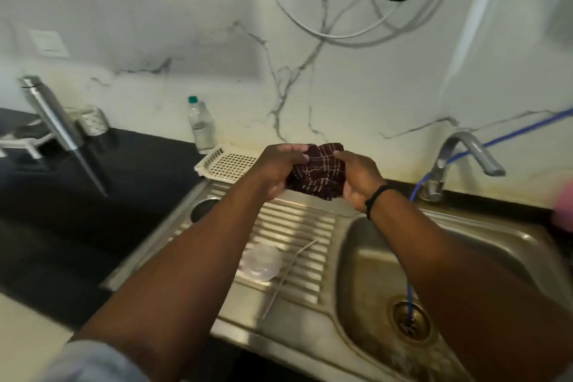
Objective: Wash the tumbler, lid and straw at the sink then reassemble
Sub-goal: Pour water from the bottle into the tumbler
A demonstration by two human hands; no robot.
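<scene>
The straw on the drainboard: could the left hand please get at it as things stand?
Probably not straight away: the left hand grips the checked cloth with the right hand. The straw itself lies uncovered beside the lid.

Kitchen counter and sink surroundings

A clear plastic bottle (201, 125) with a green cap stands against the marble wall (356, 96), just behind a white perforated basket (228, 161). On the black counter (139, 170) at left, a steel flask (59, 127) leans tilted beside a small metal holder (93, 121). A chrome tap (465, 158) rises behind the steel sink (366, 245), and a blue hose (412, 282) runs down into the brass drain (410, 321). Cables (350, 31) loop on the wall above.
</scene>
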